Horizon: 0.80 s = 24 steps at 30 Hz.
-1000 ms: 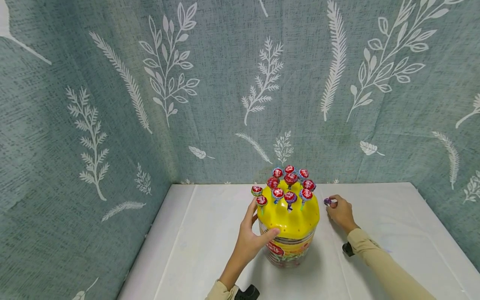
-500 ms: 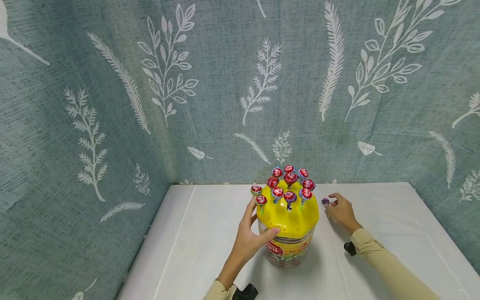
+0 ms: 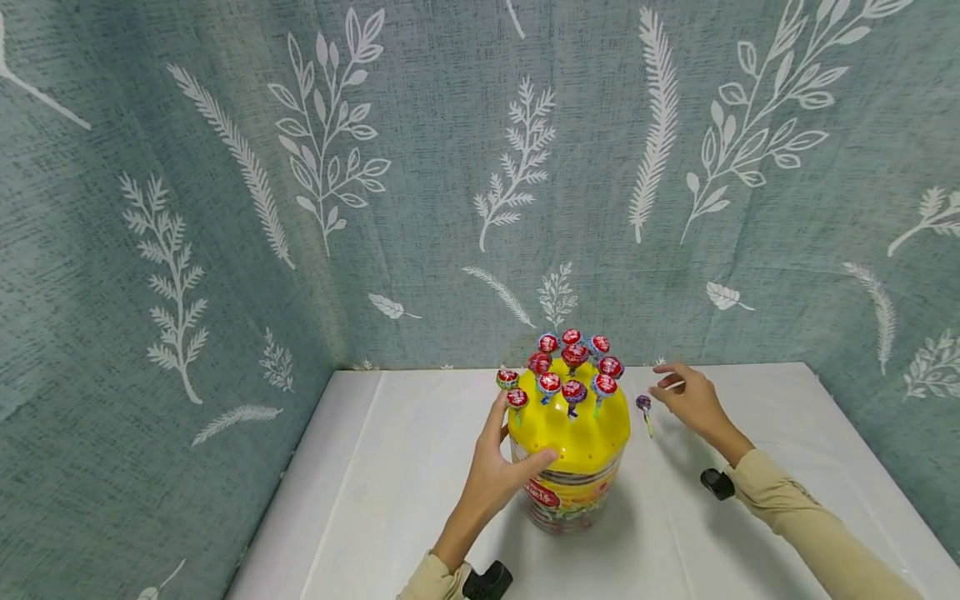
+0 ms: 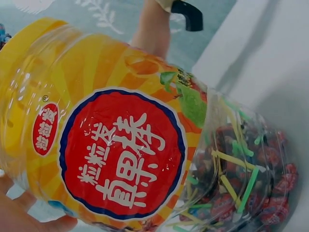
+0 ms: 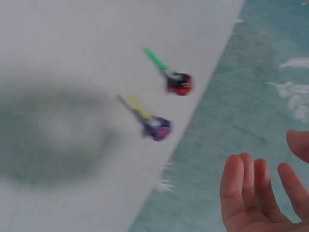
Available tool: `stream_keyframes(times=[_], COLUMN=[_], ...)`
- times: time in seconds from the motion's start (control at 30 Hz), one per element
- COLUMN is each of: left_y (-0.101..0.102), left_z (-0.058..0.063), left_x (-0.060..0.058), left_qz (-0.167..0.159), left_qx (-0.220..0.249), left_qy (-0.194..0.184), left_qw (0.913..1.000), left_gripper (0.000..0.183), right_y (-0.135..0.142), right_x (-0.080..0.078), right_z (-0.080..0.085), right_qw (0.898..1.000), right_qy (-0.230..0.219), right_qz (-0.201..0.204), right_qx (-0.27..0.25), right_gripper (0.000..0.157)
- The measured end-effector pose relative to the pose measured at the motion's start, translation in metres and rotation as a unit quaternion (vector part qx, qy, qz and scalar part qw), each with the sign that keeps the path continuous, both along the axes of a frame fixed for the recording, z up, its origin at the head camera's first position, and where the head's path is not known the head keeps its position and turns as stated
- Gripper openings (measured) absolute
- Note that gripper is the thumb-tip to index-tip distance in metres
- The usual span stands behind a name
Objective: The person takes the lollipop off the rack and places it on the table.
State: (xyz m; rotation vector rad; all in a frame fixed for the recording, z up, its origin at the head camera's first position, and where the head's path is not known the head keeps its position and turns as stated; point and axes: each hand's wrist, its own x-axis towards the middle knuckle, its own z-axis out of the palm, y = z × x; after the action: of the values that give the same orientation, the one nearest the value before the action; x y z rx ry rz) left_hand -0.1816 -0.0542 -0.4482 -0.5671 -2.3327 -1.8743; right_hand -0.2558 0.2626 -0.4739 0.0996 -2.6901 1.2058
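Observation:
My left hand (image 3: 498, 471) grips a plastic candy jar (image 3: 573, 492) near its yellow lid (image 3: 581, 442), thumb at the front and fingers around the left side. In the left wrist view the jar's orange label (image 4: 125, 150) shows, with many lollipops (image 4: 241, 179) inside behind clear plastic. Several wrapped lollipops (image 3: 574, 358) stand upright in the lid. A purple-wrapped lollipop (image 3: 643, 403) lies on the table right of the jar. Just beyond it my right hand (image 3: 697, 408) is raised and holds nothing; its fingers look relaxed in the right wrist view.
A white-covered table (image 3: 405, 467) carries the jar. Near the table's edge in the right wrist view lies a second lollipop (image 5: 179, 83), red with a green stick. A leaf-patterned teal curtain (image 3: 435, 167) stands behind and at both sides.
My right hand has let go of the purple lollipop, which now lies on the table, and has lifted away to the right. The left hand keeps its hold on the jar.

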Motion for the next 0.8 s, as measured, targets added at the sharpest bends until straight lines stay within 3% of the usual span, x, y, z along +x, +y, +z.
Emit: stream_keyframes(times=[0.43, 0.8], left_y=[0.000, -0.002], left_z=[-0.001, -0.001], left_x=[-0.002, -0.003], left_qz=[-0.003, -0.014], left_qx=[0.003, 0.002], left_qy=[0.005, -0.002], left_qw=[1.0000, 0.9999], left_gripper=[0.082, 0.083], right_y=[-0.007, -0.019], right_x=[0.020, 0.038], right_z=[0.054, 0.082], right_qw=[0.998, 0.996], right_qy=[0.033, 0.066], right_qz=[0.043, 0.061], right_qx=[-0.036, -0.024], right_gripper=[0.038, 0.036])
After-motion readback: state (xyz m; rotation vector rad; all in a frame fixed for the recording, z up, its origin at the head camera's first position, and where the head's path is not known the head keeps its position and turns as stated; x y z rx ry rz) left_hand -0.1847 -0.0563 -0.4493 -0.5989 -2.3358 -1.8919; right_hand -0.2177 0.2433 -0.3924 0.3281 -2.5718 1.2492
